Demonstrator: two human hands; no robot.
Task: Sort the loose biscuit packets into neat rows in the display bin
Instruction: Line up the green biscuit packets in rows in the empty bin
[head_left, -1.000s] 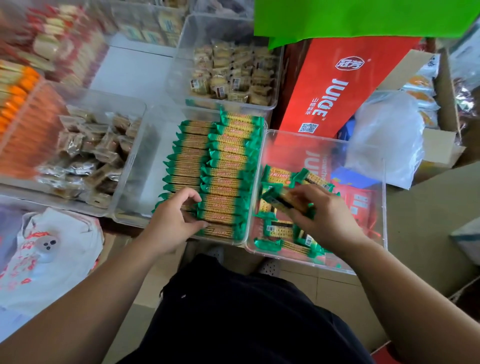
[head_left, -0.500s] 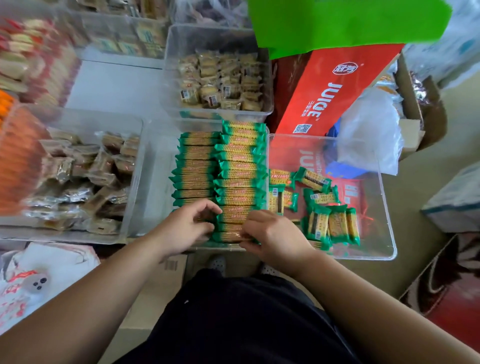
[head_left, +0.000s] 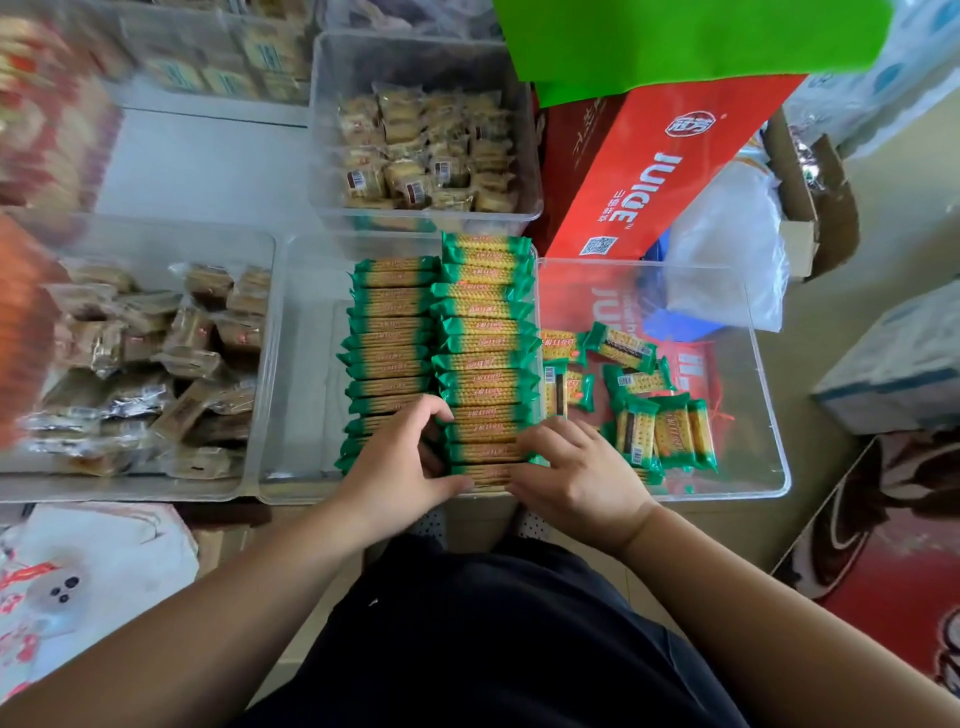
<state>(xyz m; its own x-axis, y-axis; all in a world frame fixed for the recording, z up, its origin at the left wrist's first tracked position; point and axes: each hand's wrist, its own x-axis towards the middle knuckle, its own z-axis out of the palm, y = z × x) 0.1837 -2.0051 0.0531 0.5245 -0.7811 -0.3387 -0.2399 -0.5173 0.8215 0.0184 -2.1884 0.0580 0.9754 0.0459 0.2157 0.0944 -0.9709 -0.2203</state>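
Blurred shelving fills the left edge, its contents too smeared to make out. A bright green sheet cuts off the top, above a red cardboard juice carton. At centre stands the clear plastic display bin, holding two rows of green-ended yellow biscuit packets: a left row and a longer right row against the bin's right wall. The left hand lies over the left row's near end and hides it. Its fingers are bent and its thumb touches the nearest packets of the right row, but I cannot tell whether it grips. The right hand curls its fingers round those packets' right ends. Bare floor runs along the display bin's left side. Just beside the display bin, a second clear plastic bin holds the loose biscuit packets in its near-left part, with open floor behind them and to their right.
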